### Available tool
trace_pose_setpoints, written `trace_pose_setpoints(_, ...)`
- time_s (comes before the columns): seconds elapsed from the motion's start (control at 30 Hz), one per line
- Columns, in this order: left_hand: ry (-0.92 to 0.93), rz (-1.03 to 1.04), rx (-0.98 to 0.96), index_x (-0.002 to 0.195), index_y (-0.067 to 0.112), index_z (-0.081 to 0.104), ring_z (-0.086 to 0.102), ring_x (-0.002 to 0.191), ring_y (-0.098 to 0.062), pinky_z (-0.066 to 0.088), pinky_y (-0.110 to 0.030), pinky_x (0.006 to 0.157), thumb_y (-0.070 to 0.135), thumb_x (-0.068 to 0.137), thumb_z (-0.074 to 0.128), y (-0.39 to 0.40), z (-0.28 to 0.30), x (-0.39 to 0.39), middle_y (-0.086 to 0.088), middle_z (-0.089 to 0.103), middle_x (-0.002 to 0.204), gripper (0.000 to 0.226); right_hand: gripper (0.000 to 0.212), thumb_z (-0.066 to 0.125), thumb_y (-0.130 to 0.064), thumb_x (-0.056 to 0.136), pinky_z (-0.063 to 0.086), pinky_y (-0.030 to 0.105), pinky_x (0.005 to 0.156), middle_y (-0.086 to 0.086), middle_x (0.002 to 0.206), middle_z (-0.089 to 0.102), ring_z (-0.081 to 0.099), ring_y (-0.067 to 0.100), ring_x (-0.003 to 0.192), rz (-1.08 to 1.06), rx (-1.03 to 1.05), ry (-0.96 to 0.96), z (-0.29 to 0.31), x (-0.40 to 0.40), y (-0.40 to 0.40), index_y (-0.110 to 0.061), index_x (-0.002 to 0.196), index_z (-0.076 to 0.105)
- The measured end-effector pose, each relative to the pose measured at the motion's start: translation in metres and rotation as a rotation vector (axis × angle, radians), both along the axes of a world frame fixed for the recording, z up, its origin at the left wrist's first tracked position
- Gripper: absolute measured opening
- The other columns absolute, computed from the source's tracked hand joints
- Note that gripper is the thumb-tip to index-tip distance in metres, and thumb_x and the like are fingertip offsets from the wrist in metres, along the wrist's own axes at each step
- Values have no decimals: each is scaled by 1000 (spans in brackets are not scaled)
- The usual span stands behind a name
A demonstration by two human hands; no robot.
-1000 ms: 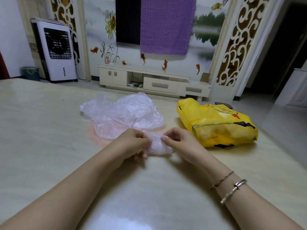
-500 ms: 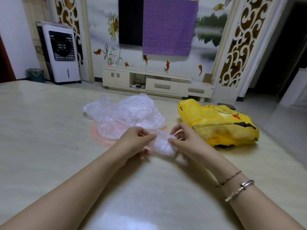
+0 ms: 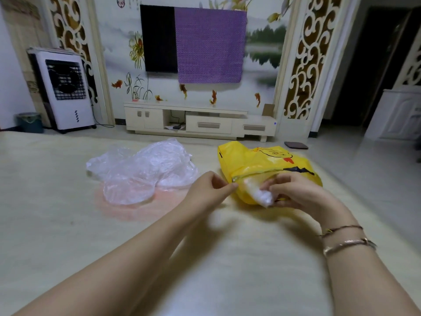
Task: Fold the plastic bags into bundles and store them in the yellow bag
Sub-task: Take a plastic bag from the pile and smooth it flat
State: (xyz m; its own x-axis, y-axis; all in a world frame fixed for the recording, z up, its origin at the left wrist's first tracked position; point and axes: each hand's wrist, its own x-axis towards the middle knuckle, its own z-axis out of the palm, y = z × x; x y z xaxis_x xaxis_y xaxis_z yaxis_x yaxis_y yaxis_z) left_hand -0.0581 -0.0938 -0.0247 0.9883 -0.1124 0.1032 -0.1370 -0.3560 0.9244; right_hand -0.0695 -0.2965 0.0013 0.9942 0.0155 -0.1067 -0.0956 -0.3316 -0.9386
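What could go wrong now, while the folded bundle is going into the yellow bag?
The left hand pinches only the edge of the yellow bag; it might slip, and the opening would close. The bundle in the right hand is only partly inside, so it could unfold or catch on the edge.

yellow bag [image 3: 255,163] looks like smooth glossy plastic, catches the light on its creases; the folded bundle [image 3: 262,193] is thin whitish film, crinkly and semi-clear; loose pile of plastic bags [image 3: 145,172] same stuff, clear and wrinkled with shiny highlights; table [image 3: 57,213] is a polished pale surface, faintly streaked, reflective up close; bracelet [image 3: 348,245] looks metal, shiny; purple cloth [image 3: 210,45] woven, matt
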Motion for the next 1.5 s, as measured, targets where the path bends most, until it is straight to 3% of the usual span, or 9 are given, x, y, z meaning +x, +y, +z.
trace_pose_setpoints(0.27, -244, 80, 101, 71, 21, 52, 51, 68, -14, 37, -13, 57, 5, 84, 56, -25, -26, 25, 10, 54, 67, 21, 38, 46, 2, 85, 49, 36, 98, 5, 114, 67, 61, 19, 108, 20, -199, -194, -30, 25, 34, -12, 116, 64)
trace_pose_setpoints(0.43, -253, 34, 57, 76, 6, 60, 61, 78, -29, 49, -38, 74, 3, 81, 58, -22, -34, 28, -9, 64, 76, 7, 26, 36, -9, 96, 40, 31, 90, 14, 113, 57, 52, 27, 105, 47, -660, 33, -32, 30, 50, -8, 109, 58)
trace_pose_setpoints(0.53, -250, 33, 15, 75, 4, 61, 65, 80, -31, 50, -40, 75, 14, 76, 60, -22, -34, 26, -13, 66, 76, 10, 36, 32, -12, 100, 39, 32, 95, 20, 131, 55, 51, 33, 120, 68, -843, 56, -30, 28, 57, -2, 121, 58)
trace_pose_setpoints(0.7, -151, 94, -51, 67, 20, 59, 68, 85, -28, 51, -38, 77, 8, 82, 62, -23, -31, 28, -6, 68, 75, 19, 11, 38, -9, 92, 35, 34, 91, 14, 113, 53, 48, 35, 116, 84, -919, -41, -23, 15, 52, -12, 91, 50)
trace_pose_setpoints(0.8, -63, 44, -102, 69, 22, 60, 65, 80, -20, 45, -19, 57, 9, 85, 65, -21, -23, 25, 1, 64, 72, 20, 57, 37, -3, 89, 28, 41, 113, 13, 149, 32, 29, 33, 138, 187, -907, 1, -13, 5, 48, -22, 143, 39)
trace_pose_setpoints(0.9, 32, -59, -69, 74, 21, 61, 58, 75, -14, 41, -14, 49, 3, 84, 66, -9, -10, 20, 2, 62, 73, 21, 74, 35, 7, 87, 22, 36, 114, 6, 159, 19, 19, 26, 145, 223, -902, 1, 7, -6, 48, -30, 150, 28)
trace_pose_setpoints(1.03, -57, 37, 89, 85, 17, 63, 61, 90, -15, 46, -22, 71, -4, 82, 55, 32, 1, 19, -2, 67, 94, 23, 69, 32, 8, 84, 36, 33, 105, 6, 149, 40, 40, 27, 135, 131, -924, -35, 21, -15, 50, -28, 141, 46)
trace_pose_setpoints(1.27, -279, 512, 747, 121, 16, 51, 40, 116, -35, 35, -39, 92, 30, 88, 61, 119, -12, 16, -9, 47, 128, 37, 39, 38, -7, 84, 49, 33, 64, 3, 93, 68, 61, 22, 77, 24, -860, -275, 12, -13, 73, -27, 97, 69)
trace_pose_setpoints(1.5, -188, 502, 623, 98, 14, 64, 55, 104, -31, 46, -34, 79, 21, 83, 60, 150, -32, 17, -6, 62, 106, 17, 29, 42, -6, 83, 57, 36, 63, -3, 74, 70, 66, 12, 59, 163, -539, -341, -13, -15, 112, -20, 79, 67)
